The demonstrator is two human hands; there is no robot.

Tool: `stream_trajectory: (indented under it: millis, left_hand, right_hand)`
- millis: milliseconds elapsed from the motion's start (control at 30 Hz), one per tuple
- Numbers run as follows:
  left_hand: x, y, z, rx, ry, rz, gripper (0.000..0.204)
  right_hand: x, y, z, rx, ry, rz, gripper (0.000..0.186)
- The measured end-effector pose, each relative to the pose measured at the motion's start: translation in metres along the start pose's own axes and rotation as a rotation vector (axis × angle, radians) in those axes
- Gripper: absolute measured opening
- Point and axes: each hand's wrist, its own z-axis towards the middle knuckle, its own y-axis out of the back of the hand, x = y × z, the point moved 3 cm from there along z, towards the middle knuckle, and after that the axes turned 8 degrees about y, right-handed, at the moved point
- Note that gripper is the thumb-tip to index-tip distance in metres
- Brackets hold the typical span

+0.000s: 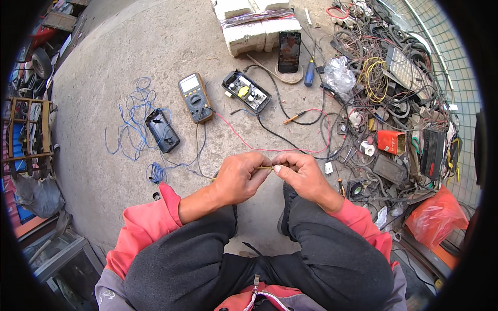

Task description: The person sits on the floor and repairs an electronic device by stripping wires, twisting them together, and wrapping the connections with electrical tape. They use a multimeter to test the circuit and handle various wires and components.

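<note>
Between my knees, my left hand [239,178] and my right hand [303,176] meet fingertip to fingertip. Both pinch a thin yellowish-brown wire [265,167], whose ends are hidden by the fingers. Beyond them on the concrete lies a multimeter [195,97] with a dark and orange body. A red lead [244,137] curves from it toward the right, near an orange-handled probe [294,118]. Right of the meter is an opened black power supply [247,92], its circuit board exposed. An empty black casing half [162,130] rests to the left beside tangled blue wire [136,116].
A taped white foam box [259,31] stands at the back, with a phone [289,52] upright before it. Near that lies a blue screwdriver [309,73]. Heaped cables and electronic scrap [386,103] fill the right side, with a red plastic bag [437,216] at its near end.
</note>
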Motion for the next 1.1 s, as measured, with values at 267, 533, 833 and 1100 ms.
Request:
stream_trajectory:
  millis: [267, 533, 833, 1100]
  left_hand:
    - [0.001, 0.000, 0.001, 0.180, 0.288, -0.203, 0.010]
    - [0.004, 0.001, -0.001, 0.174, 0.107, -0.219, 0.012]
    - [-0.015, 0.005, 0.003, -0.014, -0.368, 0.175, 0.026]
    - [-0.013, 0.007, 0.002, -0.023, -0.494, 0.296, 0.023]
  right_hand:
    - [-0.003, 0.003, 0.000, 0.130, -0.042, 0.076, 0.022]
    - [-0.008, 0.003, -0.001, 0.150, -0.206, 0.275, 0.024]
    - [-0.013, 0.004, -0.004, 0.124, -0.368, 0.532, 0.025]
    - [-0.010, 0.004, -0.004, 0.131, -0.411, 0.593, 0.027]
